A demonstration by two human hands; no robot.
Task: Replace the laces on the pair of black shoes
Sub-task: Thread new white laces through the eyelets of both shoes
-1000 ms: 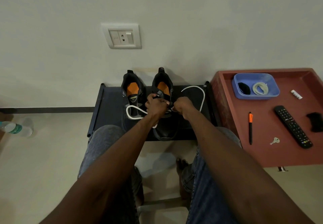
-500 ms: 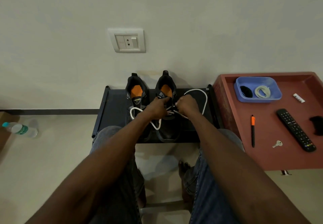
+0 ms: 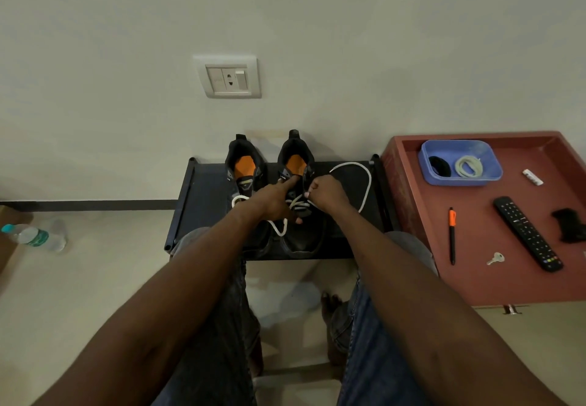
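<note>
Left of both hands stands the left black shoe (image 3: 244, 177), matte with an orange insole. The left hand (image 3: 272, 199) presses extended fingers on the right shoe's (image 3: 299, 215) tongue. The right hand (image 3: 328, 194) pinches the round white lace (image 3: 364, 183), which loops rightward over the dark rack (image 3: 203, 202).

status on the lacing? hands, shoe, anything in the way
Left hand flat on right shoe, finger at the tongue. Right hand pinching white lace; lower eyelets threaded. Left shoe beside it. No obstruction seen.
</note>
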